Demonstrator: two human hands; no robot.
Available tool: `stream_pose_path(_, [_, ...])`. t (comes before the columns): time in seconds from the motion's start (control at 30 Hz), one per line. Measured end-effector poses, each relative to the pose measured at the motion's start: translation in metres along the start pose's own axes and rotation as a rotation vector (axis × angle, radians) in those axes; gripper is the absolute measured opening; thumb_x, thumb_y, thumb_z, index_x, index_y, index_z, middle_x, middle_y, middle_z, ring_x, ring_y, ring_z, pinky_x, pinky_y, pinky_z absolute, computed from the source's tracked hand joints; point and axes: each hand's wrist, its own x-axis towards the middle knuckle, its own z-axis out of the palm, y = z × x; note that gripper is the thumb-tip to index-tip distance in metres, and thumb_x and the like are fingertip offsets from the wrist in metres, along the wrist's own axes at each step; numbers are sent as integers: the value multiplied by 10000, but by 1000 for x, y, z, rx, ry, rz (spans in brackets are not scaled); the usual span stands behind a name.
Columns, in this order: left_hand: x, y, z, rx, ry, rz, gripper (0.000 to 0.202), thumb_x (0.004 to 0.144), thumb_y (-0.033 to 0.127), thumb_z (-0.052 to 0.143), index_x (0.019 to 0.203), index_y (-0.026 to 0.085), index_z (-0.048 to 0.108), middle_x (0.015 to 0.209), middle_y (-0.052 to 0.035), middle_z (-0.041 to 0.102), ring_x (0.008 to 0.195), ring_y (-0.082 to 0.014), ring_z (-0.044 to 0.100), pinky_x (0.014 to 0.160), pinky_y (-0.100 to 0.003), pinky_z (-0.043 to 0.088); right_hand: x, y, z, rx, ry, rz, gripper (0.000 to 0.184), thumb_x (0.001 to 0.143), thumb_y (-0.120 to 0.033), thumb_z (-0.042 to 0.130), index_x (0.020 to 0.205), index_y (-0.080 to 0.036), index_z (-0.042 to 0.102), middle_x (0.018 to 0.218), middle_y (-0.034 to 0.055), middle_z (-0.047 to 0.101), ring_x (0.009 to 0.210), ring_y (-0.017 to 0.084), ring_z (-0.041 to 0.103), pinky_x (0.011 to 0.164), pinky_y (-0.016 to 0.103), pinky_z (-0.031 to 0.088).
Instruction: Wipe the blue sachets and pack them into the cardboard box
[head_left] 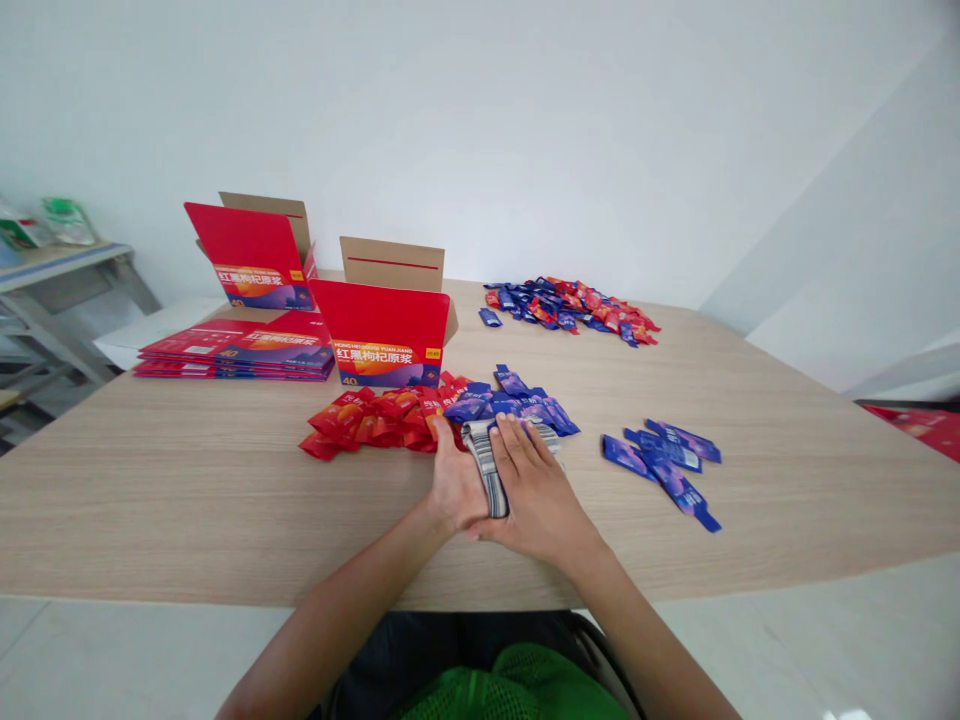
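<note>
A folded grey striped cloth is pressed between my two hands, low over the table. My left hand is under and beside the cloth with its thumb up; most of its fingers are hidden. On top of the cloth my right hand lies with fingers extended, pressing it against the left palm. Just beyond them is a heap of red sachets, and to its right a heap of blue sachets. A few more blue sachets lie loose to the right of my hands.
An open red carton stands behind the red sachets. Another open carton is farther back left, near a stack of flat red cartons. A mixed pile of sachets lies by the wall. The table's front edge is close to me.
</note>
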Motion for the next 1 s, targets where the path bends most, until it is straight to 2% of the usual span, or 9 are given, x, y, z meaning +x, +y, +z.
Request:
stream_pose_path(0.1, [-1,-1,3,5,21,-10,1238,737,974,85,1465,66,507,1414,-226,604,1414,-390,464,1210,-531,248,-12,1,0,24,10,-72,1257,730,-714,757,1575,45,221,1619,342,260,1532,439,224,1188,641,334])
stream_pose_path(0.23, [-1,3,6,-19,-28,-20,1257,724,981,82,1444,55,534,1405,-231,610,1385,-396,489,1191,-524,283,-33,-2,3,9,35,-113,917,924,-289,652,1624,-36,118,1639,265,291,1547,376,218,1179,607,391])
stream_pose_path(0.3, [-2,5,6,-25,-45,-24,1256,721,982,85,1429,56,553,1401,-231,614,1370,-397,501,1179,-520,300,-41,-7,2,12,35,-154,838,955,-189,562,1630,-41,87,1627,256,325,1546,356,232,1171,585,418])
stream_pose_path(0.4, [-2,6,7,-10,-33,-21,1257,719,985,87,1404,51,577,1379,-234,629,1350,-399,521,1167,-519,319,-46,-13,-4,53,5,-182,796,978,-207,528,1631,-50,102,1629,244,328,1548,344,233,1159,575,437])
stream_pose_path(0.5, [-3,5,9,24,5,9,1200,759,963,118,1393,59,588,1348,-230,651,1328,-392,545,1165,-517,326,-42,-19,-11,99,-37,-135,794,954,-253,566,1622,-62,182,1654,223,281,1551,338,226,1183,577,402])
stream_pose_path(0.63, [-5,6,14,36,48,25,1179,779,948,106,1385,60,590,1327,-230,662,1312,-385,564,1173,-514,324,-23,-27,-19,154,-108,-25,987,810,-551,735,1563,-44,348,1649,240,275,1534,387,259,1202,603,351])
stream_pose_path(0.7, [-6,6,14,32,52,21,1171,778,950,117,1384,66,588,1318,-228,666,1315,-384,564,1180,-518,315,-13,-29,-21,152,-110,7,1058,747,-635,768,1544,-51,389,1632,244,311,1520,394,294,1222,607,305])
stream_pose_path(0.8, [-6,6,12,27,59,4,1141,782,949,151,1366,76,597,1290,-223,679,1313,-383,568,1188,-528,304,0,-32,-23,136,-93,55,1074,743,-622,777,1559,-58,365,1621,233,342,1514,379,314,1252,600,224])
stream_pose_path(1.0, [-3,4,9,-10,31,-26,1151,774,953,145,1345,61,598,1267,-234,683,1322,-392,560,1196,-539,291,13,-30,-32,156,-138,137,1012,728,-682,755,1502,-95,470,1569,204,455,1465,370,400,1230,566,267])
